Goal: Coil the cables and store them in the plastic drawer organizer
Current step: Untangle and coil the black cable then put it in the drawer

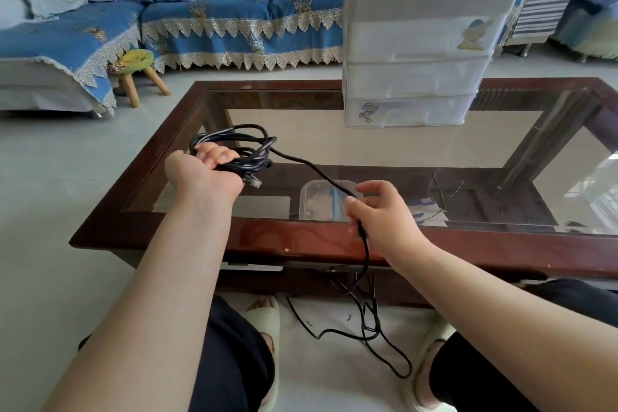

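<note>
Cable work is at the coiling step, and nothing is stored yet. The left hand (207, 167) is closed around a bundle of loops of the black network cable (249, 150), held above the near left part of the glass tabletop (384, 140); a clear plug (252, 181) hangs out just below the fist. From the bundle one strand runs down to the right hand (378, 211), which pinches it loosely between thumb and curled fingers above the near wooden edge of the coffee table (301, 237). Below this hand the cable drops over the edge and lies in loose curves on the floor between the person's slippers (264, 321). The plastic drawer organizer (418, 43) stands at the far edge of the tabletop, right of the middle, well apart from both hands, and all its drawers look closed. I judge the cable to be light and flexible but a little springy, so the loops may open if the grip is relaxed. It is thin and smooth and can slide through the fingers. A good place to hold is across all loops together, as the left hand does, while the right guides the free strand.
</note>
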Motion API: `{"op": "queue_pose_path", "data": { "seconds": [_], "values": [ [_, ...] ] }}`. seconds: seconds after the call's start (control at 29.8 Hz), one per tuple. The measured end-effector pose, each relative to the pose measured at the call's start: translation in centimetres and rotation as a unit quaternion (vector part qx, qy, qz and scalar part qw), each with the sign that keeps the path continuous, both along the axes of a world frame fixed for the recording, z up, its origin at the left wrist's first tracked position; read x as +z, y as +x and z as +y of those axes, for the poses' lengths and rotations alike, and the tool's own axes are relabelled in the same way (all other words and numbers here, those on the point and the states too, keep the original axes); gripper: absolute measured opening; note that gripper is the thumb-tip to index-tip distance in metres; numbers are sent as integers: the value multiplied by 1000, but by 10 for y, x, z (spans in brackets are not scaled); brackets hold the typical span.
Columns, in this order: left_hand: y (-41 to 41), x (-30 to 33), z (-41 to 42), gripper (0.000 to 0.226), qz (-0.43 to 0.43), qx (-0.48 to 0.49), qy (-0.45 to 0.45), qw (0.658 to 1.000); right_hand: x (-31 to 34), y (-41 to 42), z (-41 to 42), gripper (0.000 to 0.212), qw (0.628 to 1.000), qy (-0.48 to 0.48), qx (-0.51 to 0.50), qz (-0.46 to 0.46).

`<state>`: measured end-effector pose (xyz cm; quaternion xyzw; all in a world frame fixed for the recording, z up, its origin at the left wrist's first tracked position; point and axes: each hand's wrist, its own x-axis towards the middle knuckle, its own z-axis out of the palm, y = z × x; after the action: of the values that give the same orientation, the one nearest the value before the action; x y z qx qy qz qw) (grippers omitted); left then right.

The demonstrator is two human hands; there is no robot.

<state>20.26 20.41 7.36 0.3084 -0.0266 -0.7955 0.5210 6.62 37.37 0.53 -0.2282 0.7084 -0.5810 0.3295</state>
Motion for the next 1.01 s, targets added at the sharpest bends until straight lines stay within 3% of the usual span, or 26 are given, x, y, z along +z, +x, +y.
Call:
{"op": "queue_pose_path", "data": {
  "seconds": [0.07, 0.13, 0.2, 0.27, 0.37, 0.54, 0.7, 0.8, 0.94, 1.01],
  "values": [
    [-2, -1, 3, 43, -24, -6, -23, 999, -3, -2, -1, 11, 974, 71, -3, 217],
    [-6, -2, 9, 40, -52, -29, -73, 996, -2, -1, 0, 14, 902, 160, 51, 398],
    [-12, -2, 17, 42, -88, -67, -134, 985, 2, 6, 1, 12, 827, 223, 103, 505],
    [-18, -3, 25, 46, -135, -103, -188, 967, 7, 19, 3, 16, 787, 240, 141, 551],
    [-27, -6, 40, 51, -215, -136, -260, 932, 14, 36, 10, 22, 770, 218, 181, 572],
    [-33, -18, 56, 52, -330, -219, -412, 820, 23, 39, 15, 36, 720, 166, 174, 651],
    [-34, -23, 70, 51, -445, -281, -459, 716, 27, 28, 10, 29, 724, 100, 172, 661],
    [-36, -26, 80, 40, -484, -314, -430, 695, 42, 25, 12, 27, 763, 62, 205, 610],
    [-38, -29, 78, 42, -518, -357, -422, 653, 55, 19, 16, 25, 885, 71, 285, 361],
    [-38, -25, 74, 43, -533, -343, -439, 636, 58, 15, 20, 23, 918, 44, 332, 211]
  ]
}}
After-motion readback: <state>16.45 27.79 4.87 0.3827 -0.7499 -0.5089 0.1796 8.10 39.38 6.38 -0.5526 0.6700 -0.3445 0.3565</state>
